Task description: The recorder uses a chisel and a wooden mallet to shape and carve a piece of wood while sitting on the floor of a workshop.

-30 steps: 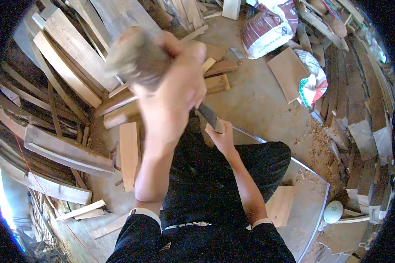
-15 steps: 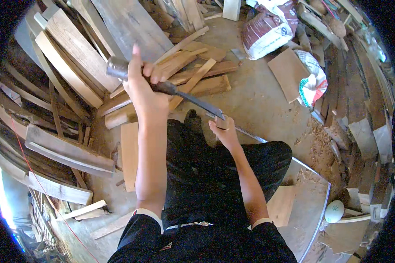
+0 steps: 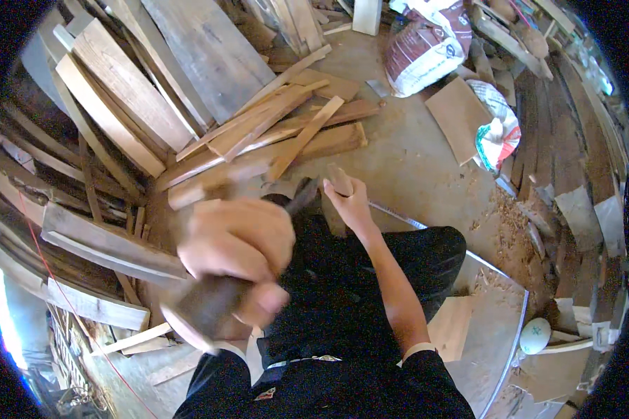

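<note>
My left hand is blurred by motion and raised close to the camera, above my left thigh. It is closed round the dark handle of what looks like a large chisel. The thick handle end sticks out toward me, and the dark metal blade points away and to the right, partly hidden behind my fist. Farther right, my right hand grips a small light wood piece, whose upper end stands out past the fingers. The blade's tip lies a little left of that hand.
Loose boards lie piled ahead, with long planks leaning at the far left. A brown and white sack and cardboard are at the far right. Wood shavings cover the right floor; a pale egg-shaped object sits nearer.
My left hand has swung back toward me and turned over, bringing the chisel handle near my body and the blade left of the wood piece. My right hand has shifted slightly left.
</note>
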`<state>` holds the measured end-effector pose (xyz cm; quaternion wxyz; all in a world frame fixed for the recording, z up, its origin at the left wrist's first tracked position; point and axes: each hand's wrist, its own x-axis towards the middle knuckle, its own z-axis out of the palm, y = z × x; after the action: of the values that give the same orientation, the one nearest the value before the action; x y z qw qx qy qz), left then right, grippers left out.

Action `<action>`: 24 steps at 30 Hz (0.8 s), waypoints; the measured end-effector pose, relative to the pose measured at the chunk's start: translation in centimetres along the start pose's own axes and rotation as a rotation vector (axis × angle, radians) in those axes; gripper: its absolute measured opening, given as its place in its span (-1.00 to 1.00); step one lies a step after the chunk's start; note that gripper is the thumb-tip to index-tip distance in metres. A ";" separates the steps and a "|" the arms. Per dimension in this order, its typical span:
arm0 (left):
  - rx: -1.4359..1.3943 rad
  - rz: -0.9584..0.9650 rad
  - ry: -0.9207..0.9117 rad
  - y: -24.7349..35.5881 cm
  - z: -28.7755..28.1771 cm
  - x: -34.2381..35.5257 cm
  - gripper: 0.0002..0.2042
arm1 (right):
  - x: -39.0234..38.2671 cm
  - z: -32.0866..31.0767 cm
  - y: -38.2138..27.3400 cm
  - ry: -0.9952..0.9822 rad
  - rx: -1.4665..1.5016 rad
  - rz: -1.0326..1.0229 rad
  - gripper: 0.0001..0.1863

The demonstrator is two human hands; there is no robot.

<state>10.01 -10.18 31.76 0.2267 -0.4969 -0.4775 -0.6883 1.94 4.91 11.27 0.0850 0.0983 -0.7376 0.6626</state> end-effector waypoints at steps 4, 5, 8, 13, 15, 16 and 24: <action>0.394 -0.147 -0.272 0.4 1.8 -1.8 -0.71 | 0.1 1.9 0.6 -0.002 -0.081 -0.087 -0.81; 0.452 -0.136 -0.395 0.0 1.8 -2.1 -0.73 | 0.1 2.4 1.0 -0.049 -0.122 -0.049 -0.75; 0.561 -0.068 -0.667 -0.5 3.3 -3.0 -0.82 | -0.2 4.4 1.7 -0.109 -0.217 -0.075 -0.70; 0.637 -0.074 -0.721 -1.4 4.4 -3.8 -0.85 | -0.9 5.9 2.3 -0.023 -0.254 -0.192 -0.70; 0.662 -0.126 -0.743 -1.6 4.1 -3.7 -0.80 | -1.0 5.7 2.1 -0.068 -0.217 -0.177 -0.72; 0.646 -0.088 -0.694 -1.1 4.7 -3.6 -0.79 | -1.1 5.8 2.1 -0.073 -0.240 -0.148 -0.72; 0.635 -0.245 -0.642 -2.8 2.4 -3.6 -0.77 | -1.4 7.0 2.3 -0.153 -0.177 -0.029 -0.74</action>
<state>10.44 -7.41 27.41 0.1253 -0.5309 -0.7656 -0.3411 2.70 -1.72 7.98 0.0461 0.1513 -0.7960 0.5842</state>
